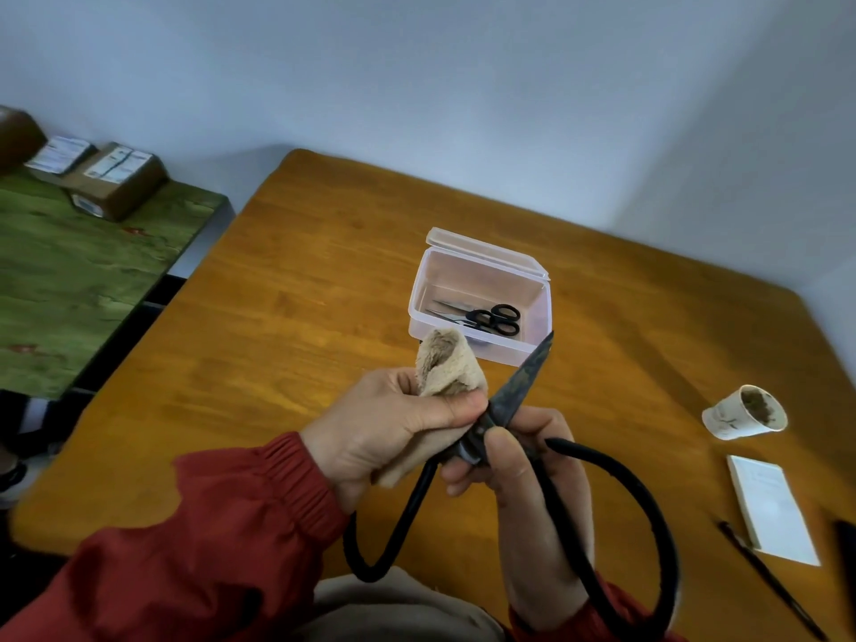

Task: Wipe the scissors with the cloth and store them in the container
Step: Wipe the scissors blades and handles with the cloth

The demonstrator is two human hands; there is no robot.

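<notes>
Wiping looks under way: the left hand (393, 437) pinches the cloth (447, 363) onto the blade of the large scissors (523, 377), the right hand (532, 493) grips their pivot, and storing them in the open container (444, 275) is left.

Soft, cool, even light fills the room; the pale wall (463, 85) reads bluish-grey. The glossy orange-brown wooden table (324, 280) shows a mild sheen and one soft diagonal shadow band right of the clear plastic container (419, 308). Wide-angle distortion bows the table's edges toward the frame corners. Slight blur softens everything, most at the brown cardboard boxes (116, 183) far left and the white paper cup (741, 417) at right.
</notes>
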